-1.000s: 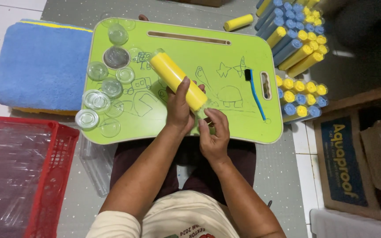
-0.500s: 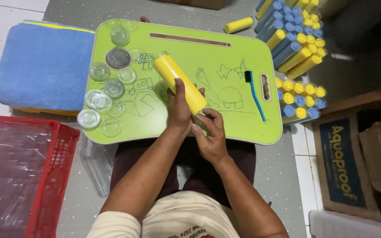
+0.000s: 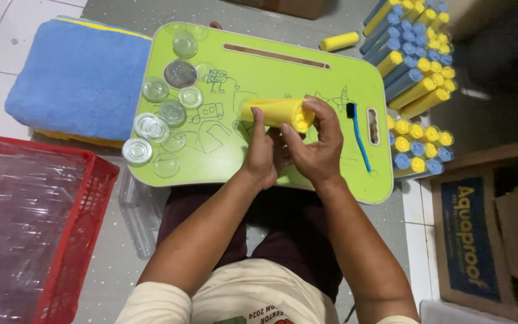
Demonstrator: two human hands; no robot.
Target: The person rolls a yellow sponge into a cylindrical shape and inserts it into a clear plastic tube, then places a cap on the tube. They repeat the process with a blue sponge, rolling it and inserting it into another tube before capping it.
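Both my hands on yellow roll (image 3: 278, 113), held just above green counter (image 3: 307, 78). Left hand (image 3: 263, 153) clamped on its underside; right hand (image 3: 317, 144) closed over near end, fingers working that end. Clear caps (image 3: 151, 126) well left; blue brush (image 3: 358, 135) just right. Step, I judge: fitting roll's end. Next needs steady left grip, one cap.

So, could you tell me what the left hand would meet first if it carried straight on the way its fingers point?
The left hand points up the green tray. Past the yellow roll it already holds, the long slot seems next, though depth is unclear.
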